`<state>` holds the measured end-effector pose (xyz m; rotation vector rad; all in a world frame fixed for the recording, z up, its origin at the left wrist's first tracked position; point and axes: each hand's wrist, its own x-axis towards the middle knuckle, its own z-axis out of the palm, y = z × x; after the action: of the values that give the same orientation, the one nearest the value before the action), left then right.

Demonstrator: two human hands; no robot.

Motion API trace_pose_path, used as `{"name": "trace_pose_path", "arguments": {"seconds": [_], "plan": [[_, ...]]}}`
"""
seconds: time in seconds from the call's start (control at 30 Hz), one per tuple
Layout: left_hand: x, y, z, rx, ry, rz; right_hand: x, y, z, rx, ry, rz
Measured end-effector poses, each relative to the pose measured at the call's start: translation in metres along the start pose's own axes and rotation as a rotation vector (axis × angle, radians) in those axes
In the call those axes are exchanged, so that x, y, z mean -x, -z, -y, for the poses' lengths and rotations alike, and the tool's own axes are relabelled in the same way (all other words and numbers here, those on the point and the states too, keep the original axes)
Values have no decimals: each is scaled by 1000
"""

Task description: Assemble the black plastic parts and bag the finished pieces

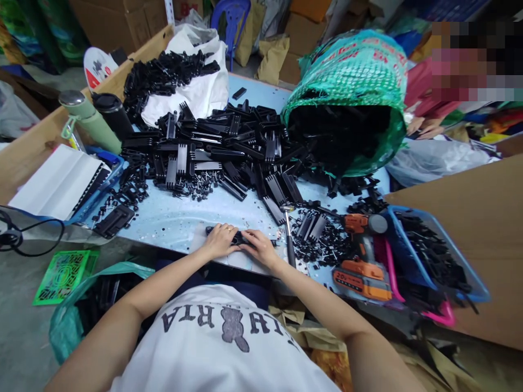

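Note:
My left hand point(220, 239) and my right hand point(259, 246) rest side by side on a long black plastic part point(240, 237) lying flat at the near edge of the pale blue table point(183, 218). Fingers of both hands are curled and pressed onto the part. A hammer point(288, 234) lies just right of my right hand. Beyond my hands a big heap of black comb-like plastic parts point(229, 152) covers the table's middle. Small black pins point(327, 242) are scattered to the right.
An orange cordless drill point(362, 256) lies at the right beside a blue basket of black parts point(433, 256). A green mesh sack point(351, 98) gapes at the back right, another person behind it. Two flasks point(98, 117), a white sack point(192, 81) and a notebook tray point(61, 182) stand left.

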<state>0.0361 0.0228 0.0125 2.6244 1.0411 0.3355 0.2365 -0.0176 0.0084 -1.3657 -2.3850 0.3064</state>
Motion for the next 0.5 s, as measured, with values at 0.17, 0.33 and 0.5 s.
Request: {"name": "trace_pose_path", "arguments": {"seconds": [0.17, 0.33, 0.5], "plan": [[-4, 2, 2, 9, -33, 30, -3, -2, -24, 3, 119, 150], [-1, 6, -1, -26, -35, 45, -5, 7, -26, 113, 146, 220], [5, 9, 10, -183, -64, 12, 5, 18, -11, 331, -128, 151]]}}
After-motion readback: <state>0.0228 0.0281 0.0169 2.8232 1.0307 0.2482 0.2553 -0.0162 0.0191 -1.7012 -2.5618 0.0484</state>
